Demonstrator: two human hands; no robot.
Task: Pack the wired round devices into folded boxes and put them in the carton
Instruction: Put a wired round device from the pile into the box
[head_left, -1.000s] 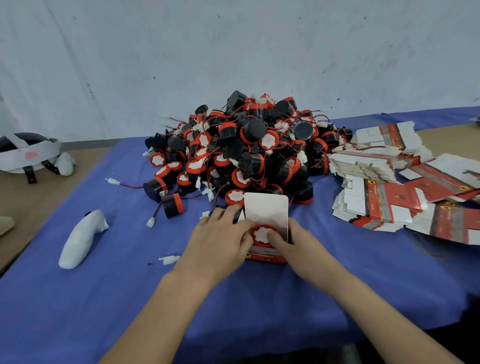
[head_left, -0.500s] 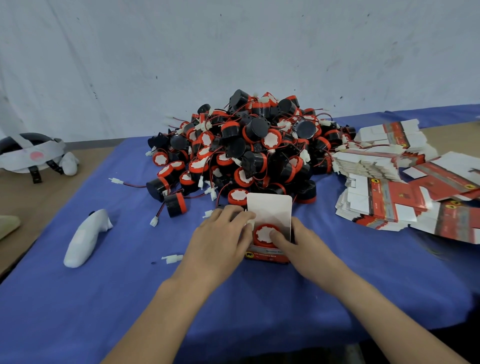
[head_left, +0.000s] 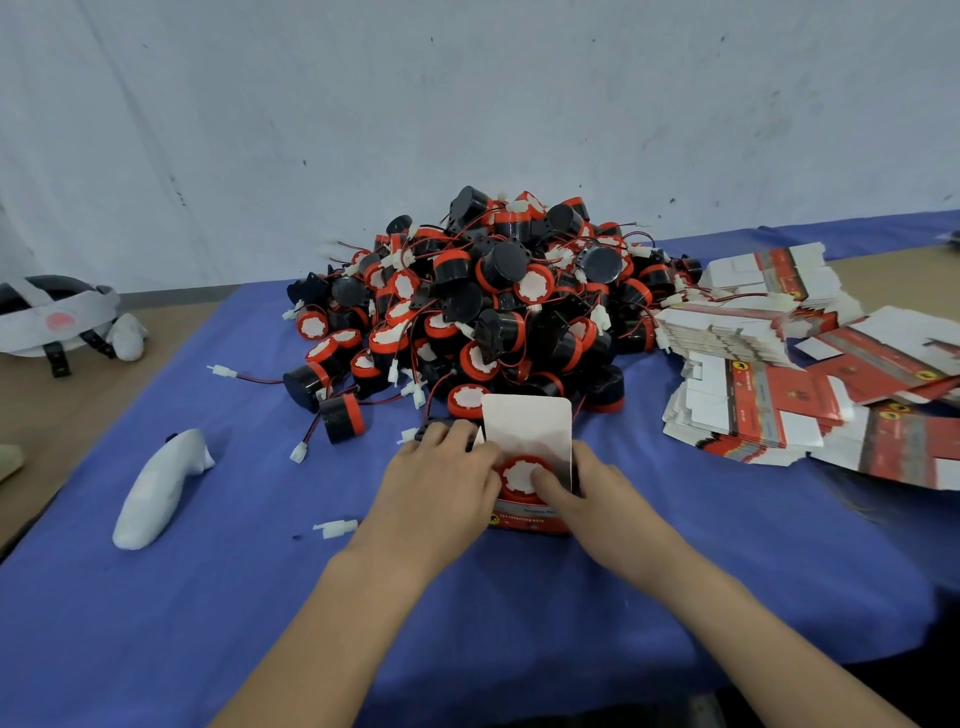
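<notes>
A small red and white folded box (head_left: 527, 517) stands on the blue cloth, its white lid flap (head_left: 527, 426) upright. A round device with a red rim and white face (head_left: 521, 479) sits in the box's open top. My left hand (head_left: 441, 488) grips the box's left side, fingers touching the device's left edge. My right hand (head_left: 597, 493) holds the right side, its thumb pressing on the device's face. Behind the box rises a big pile of black and red wired round devices (head_left: 488, 306). No carton is in view.
Stacks of flat red and white box blanks (head_left: 769, 415) lie at the right. A white handheld controller (head_left: 161, 488) lies at the left, a white headset (head_left: 57, 317) at the far left. Loose white connectors (head_left: 337, 529) lie on the blue cloth (head_left: 260, 597).
The device has sunk a little deeper into the box under my right thumb. Both hands stay on the box; my head moved slightly, shifting the view.
</notes>
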